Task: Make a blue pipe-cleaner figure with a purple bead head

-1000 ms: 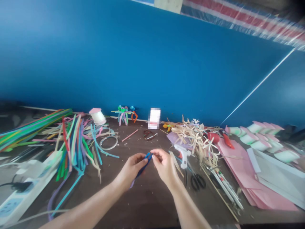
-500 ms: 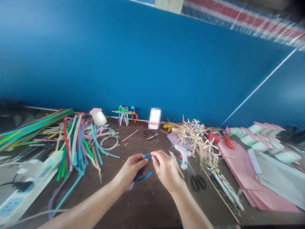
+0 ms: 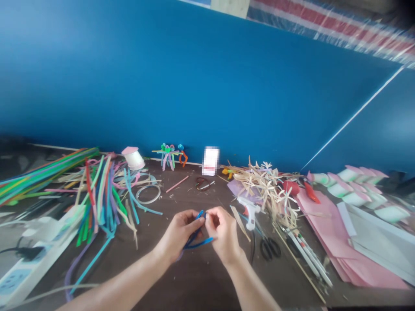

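My left hand [image 3: 184, 229] is closed around a bent blue pipe cleaner [image 3: 200, 244], and one loose end sticks out below the fingers toward the right. A bit of purple shows beneath that hand, too small to name. The fingers of my right hand [image 3: 222, 231] pinch the upper part of the blue strip, close against the left thumb. Both hands are held above the dark table [image 3: 191, 280], in front of me. How the strip is bent inside the left palm is hidden.
Loose coloured pipe cleaners [image 3: 103, 194] and a power strip [image 3: 39, 259] lie left. Rightward are a white glue gun [image 3: 250, 211], black-handled scissors [image 3: 269, 248], pale straw-like flowers [image 3: 269, 181] and pink sheets [image 3: 337, 242]. A blue wall [image 3: 207, 86] rises behind.
My right hand has lowered slightly and turned, its fingers curling in more. The free end of the blue pipe cleaner has swung a little to the right.
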`<act>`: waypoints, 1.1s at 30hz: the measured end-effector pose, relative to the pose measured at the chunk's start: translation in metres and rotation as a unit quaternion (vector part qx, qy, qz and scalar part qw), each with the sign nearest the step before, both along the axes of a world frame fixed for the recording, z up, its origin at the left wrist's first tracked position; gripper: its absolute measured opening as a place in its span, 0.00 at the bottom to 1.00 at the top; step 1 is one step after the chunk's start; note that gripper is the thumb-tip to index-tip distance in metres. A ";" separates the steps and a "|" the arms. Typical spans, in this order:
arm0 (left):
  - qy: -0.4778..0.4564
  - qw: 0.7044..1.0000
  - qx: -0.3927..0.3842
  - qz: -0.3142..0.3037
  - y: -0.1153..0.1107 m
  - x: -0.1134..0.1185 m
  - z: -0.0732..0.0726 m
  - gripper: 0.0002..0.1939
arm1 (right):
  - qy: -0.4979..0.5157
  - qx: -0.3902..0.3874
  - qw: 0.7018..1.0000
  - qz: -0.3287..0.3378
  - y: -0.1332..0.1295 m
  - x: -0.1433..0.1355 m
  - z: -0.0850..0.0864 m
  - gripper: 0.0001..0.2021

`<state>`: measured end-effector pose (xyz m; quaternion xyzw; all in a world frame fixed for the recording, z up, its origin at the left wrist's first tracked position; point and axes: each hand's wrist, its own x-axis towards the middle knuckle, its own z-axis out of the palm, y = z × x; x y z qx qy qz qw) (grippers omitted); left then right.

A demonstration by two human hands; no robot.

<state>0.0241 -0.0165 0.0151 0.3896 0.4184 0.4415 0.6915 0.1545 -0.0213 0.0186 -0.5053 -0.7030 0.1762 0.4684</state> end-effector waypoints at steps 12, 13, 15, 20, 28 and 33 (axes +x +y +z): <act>0.037 0.996 0.019 -0.084 -0.001 -0.007 0.016 0.14 | 0.333 -0.362 0.847 0.201 0.013 0.022 0.016 0.09; 0.034 0.995 0.017 -0.088 -0.001 -0.007 0.017 0.14 | 0.336 -0.366 0.843 0.206 0.013 0.022 0.016 0.09; 0.026 0.995 0.017 -0.091 -0.001 -0.006 0.018 0.13 | 0.337 -0.359 0.844 0.213 0.012 0.021 0.017 0.10; 0.004 0.996 0.021 -0.087 -0.003 -0.005 0.016 0.13 | 0.333 -0.315 0.863 0.214 0.007 0.015 0.016 0.10; -0.011 0.997 0.006 -0.078 -0.004 -0.003 0.021 0.13 | 0.326 -0.269 0.889 0.176 0.003 0.008 0.016 0.09; -0.013 0.998 0.004 -0.059 -0.003 -0.002 0.017 0.14 | 0.298 -0.250 0.914 0.120 0.001 0.001 0.016 0.11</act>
